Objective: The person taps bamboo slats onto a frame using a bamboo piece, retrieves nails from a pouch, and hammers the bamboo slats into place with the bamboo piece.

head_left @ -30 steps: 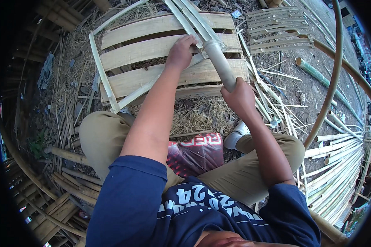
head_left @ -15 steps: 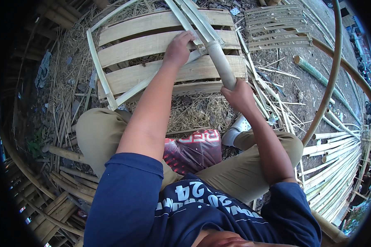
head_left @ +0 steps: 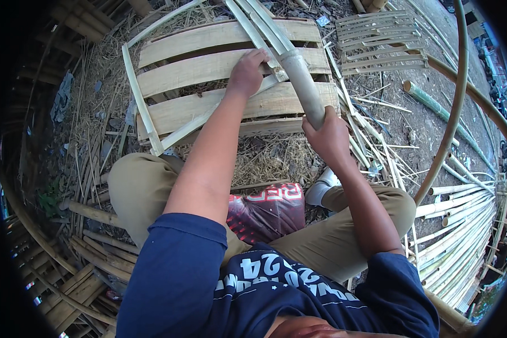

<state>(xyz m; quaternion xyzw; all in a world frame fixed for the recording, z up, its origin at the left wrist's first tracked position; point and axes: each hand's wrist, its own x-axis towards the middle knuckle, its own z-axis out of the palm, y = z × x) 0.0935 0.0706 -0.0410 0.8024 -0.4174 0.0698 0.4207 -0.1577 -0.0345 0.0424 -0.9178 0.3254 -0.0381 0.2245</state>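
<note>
My right hand (head_left: 328, 135) is wrapped round the near end of a pale bamboo pole (head_left: 303, 81), which slants away over a low slatted wooden platform (head_left: 180, 74). Beyond a ringed joint, the far part of the pole runs out as long split lengths (head_left: 265, 25). A narrow bamboo strip (head_left: 245, 25) lies along their left side. At its near end my left hand (head_left: 245, 74) has its fingers curled against the edge; part of that grip is hidden by the hand itself.
Thin bent bamboo strips (head_left: 136, 93) frame the platform's left side. A rack of slats (head_left: 380, 42) lies at the far right, near a green pole (head_left: 434, 104). Many poles (head_left: 456, 236) are stacked at right. A curved pole (head_left: 453, 107) rises beside my right knee. Shavings cover the ground.
The whole view has shifted slightly, with the platform lower in the picture. Relative to the platform, the bamboo pole's ringed joint is a little farther away. Both hands keep their holds.
</note>
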